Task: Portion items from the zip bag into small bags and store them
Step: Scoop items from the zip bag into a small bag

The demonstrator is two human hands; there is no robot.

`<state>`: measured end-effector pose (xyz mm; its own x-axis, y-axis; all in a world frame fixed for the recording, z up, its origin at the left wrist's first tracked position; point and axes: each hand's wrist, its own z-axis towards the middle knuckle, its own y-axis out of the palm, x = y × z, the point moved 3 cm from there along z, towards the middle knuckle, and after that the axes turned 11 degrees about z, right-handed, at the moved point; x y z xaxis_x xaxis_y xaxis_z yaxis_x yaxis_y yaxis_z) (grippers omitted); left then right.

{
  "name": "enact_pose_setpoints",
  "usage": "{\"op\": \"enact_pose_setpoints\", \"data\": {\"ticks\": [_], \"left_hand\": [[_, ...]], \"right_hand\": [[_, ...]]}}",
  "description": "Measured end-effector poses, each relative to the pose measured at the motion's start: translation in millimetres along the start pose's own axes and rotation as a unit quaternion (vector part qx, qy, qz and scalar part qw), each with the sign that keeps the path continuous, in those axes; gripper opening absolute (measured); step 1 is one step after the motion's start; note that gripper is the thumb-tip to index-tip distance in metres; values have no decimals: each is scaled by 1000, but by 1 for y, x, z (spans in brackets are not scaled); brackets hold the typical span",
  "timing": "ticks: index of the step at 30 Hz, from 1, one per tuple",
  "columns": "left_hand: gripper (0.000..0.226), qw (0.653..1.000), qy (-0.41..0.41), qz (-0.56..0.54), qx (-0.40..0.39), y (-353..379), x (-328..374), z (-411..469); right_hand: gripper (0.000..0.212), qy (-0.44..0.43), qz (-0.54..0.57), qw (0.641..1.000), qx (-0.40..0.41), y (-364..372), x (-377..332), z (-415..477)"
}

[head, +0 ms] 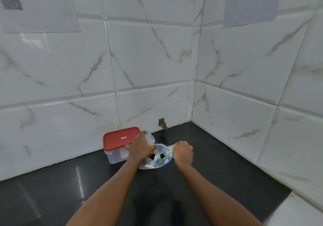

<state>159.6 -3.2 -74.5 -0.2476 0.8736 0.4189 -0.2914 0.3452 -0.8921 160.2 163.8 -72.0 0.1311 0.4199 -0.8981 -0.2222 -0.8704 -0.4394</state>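
Observation:
A clear zip bag with a blue zip rim and white lettering stands open on the black counter. My left hand grips its left rim together with a small clear bag that sticks up from the fingers. My right hand is closed on the handle of a light blue scoop, whose bowl holds dark material inside the bag's mouth. Dark and brownish contents show in the bag beside the scoop.
A clear plastic box with a red lid stands just left of the bag against the tiled wall. Marble-look tiles form a corner behind. A small hole in the wall sits above the black counter.

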Motion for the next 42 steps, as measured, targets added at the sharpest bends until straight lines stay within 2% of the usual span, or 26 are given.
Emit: {"op": "enact_pose_setpoints", "data": {"ticks": [6,10,12,15,17,21,25,27,29,33,36,39,42], "left_hand": [[58,999,-7,-28,-16,7,-6,-4],[55,999,-13,-34,10,1,5,-15],[55,999,-9,-42,13,1,8,-16],[61,996,-5,-84,6,3,9,-14],[65,994,-4,-113,2,2,10,-12],[65,990,-5,-138,-5,-1,8,-10],[68,991,-13,-130,0,-4,6,-9],[73,993,-24,-114,-1,-5,7,-9],[71,993,-18,-116,-4,-5,9,-7],[67,994,-18,-105,-8,-5,8,-5],[68,995,-13,-95,-11,-5,8,-4],[69,992,18,-110,-59,-4,5,-3],[76,987,87,-42,-125,-4,5,-6]], "right_hand": [[30,-37,54,997,45,-22,-23,8],[30,-159,70,984,32,-18,-44,-1],[29,-236,44,971,11,-11,-51,-6],[28,-351,-49,935,-34,0,-54,-14],[27,-435,-100,892,-65,3,-55,-20],[42,-541,-183,816,-87,6,-49,-21],[42,-564,-168,804,-85,2,-51,-24],[42,-561,-166,807,-79,1,-52,-27],[40,-537,-144,828,-77,-3,-56,-29],[29,-413,-44,908,-54,-12,-58,-20],[25,-261,95,960,-44,-19,-53,-10],[22,-102,224,968,-38,-26,-42,2],[20,-18,286,958,-16,-32,-28,13]]}}
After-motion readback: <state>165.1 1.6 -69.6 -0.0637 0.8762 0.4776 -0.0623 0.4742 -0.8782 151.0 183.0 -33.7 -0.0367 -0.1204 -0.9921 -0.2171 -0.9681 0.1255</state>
